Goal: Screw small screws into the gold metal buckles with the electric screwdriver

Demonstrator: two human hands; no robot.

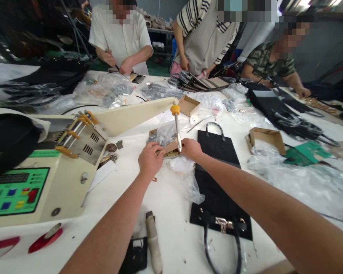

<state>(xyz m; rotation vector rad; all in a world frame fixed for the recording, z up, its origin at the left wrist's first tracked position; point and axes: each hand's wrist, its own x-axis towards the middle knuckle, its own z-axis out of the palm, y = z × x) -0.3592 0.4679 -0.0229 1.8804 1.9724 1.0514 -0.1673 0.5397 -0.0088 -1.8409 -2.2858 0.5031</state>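
Both hands are at a small open cardboard box [171, 146] on the white table. My left hand [150, 161] has its fingers closed on the near left edge. My right hand [191, 149] grips the right end, its fingertips partly hidden behind a metal rod [177, 129] with a yellow top. Small gold-coloured pieces [171, 153] show inside the box, and a clear plastic bag [165, 133] bulges from it. Under my right forearm lies a flat black handbag [215, 186] with looped handles and a gold clasp [224, 224].
A cream machine [65, 190] with a green control panel stands at left. In front lie a tape-wrapped tool [153, 243] and red-handled objects [45, 238]. Another cardboard box [265, 137], plastic wrapping [303, 179] and black bag pieces [274, 110] are at right. Three people work across the table.
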